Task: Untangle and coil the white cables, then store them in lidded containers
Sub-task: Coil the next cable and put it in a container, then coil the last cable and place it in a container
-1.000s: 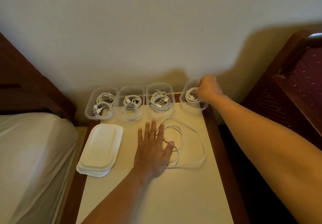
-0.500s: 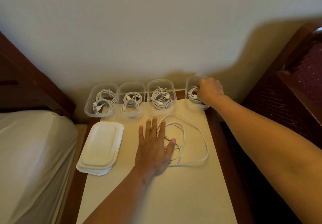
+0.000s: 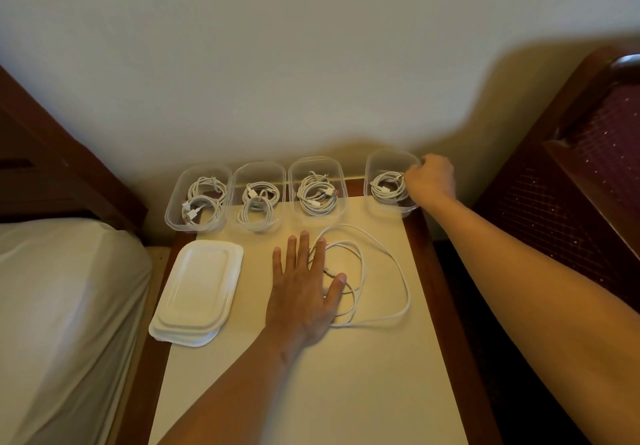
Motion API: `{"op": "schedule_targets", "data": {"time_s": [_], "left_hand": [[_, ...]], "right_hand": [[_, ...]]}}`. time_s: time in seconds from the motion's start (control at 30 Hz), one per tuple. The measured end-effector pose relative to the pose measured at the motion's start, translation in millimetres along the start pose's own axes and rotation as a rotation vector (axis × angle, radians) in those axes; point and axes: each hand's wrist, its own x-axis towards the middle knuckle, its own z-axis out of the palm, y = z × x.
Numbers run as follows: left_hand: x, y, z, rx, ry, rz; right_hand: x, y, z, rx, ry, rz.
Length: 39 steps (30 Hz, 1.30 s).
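- The left hand (image 3: 301,292) lies palm down on the table (image 3: 311,392), fingers straight and spread, gripping nothing. Its thumb and forefinger rest across loops of the loose white cable (image 3: 388,264).
- The right hand (image 3: 431,178) reaches to the table's far right corner. Its fingers are curled over the right rim of the rightmost clear container (image 3: 388,164), holding it.
- That container has one coiled cable (image 3: 386,188) inside and stands apart from the other three.
- The loose white cable sprawls in wide, uneven loops on the cream tabletop, between the left hand and the table's right edge, outside every container.
- Along the wall the leftmost container (image 3: 202,172), the second container (image 3: 258,169) and the third container (image 3: 313,164) stand close side by side, open-topped.
- Each of those three holds coiled white cables (image 3: 313,195).
- A stack of white lids (image 3: 199,292) lies just left of the left hand, overhanging the table's left edge.
- A bed with a white sheet (image 3: 52,306) stands left of the table, and a dark wooden chair (image 3: 588,167) with maroon upholstery stands to the right.
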Motion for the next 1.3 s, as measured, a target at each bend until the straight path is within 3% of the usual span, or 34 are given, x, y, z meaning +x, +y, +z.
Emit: {"op": "schedule_targets", "data": {"time_s": [0.1,0.5,0.67,0.77,0.9,0.97,1.03,1.13,1.3], "left_hand": [[0.1,0.0,-0.1,-0.001,0.007,0.000],[-0.6,1.4,-0.6,-0.004,0.008,-0.004],[-0.5,2.0,1.0,-0.030,0.036,-0.012],[-0.5,2.1,1.7,-0.050,0.047,-0.015],[0.0,2.3,1.6,-0.072,0.035,-0.017],[0.9,-0.1,1.4,-0.107,0.019,-0.018],[1.8,-2.4,-4.1,-0.218,-0.002,-0.030],[-0.8,-1.1,-28.4,-0.515,0.018,-0.066],[-19.5,14.1,-87.3,-0.810,0.329,-0.100]], "right_hand": [[-4.3,0.5,5.9,0.114,-0.020,0.013],[-20.2,-20.7,22.9,0.180,-0.016,-0.069],[-60.3,-16.3,13.8,-0.018,0.141,-0.330],[-114.7,0.2,19.1,0.059,0.023,-0.388],[-149.5,22.6,39.8,-0.208,-0.170,-0.281],[-152.5,21.8,40.4,-0.251,-0.178,-0.230],[-156.8,17.8,35.9,-0.172,-0.162,-0.236],[-171.3,7.6,17.7,0.137,-0.174,-0.314],[-209.1,-21.5,-20.9,0.419,-0.084,-0.479]]}}
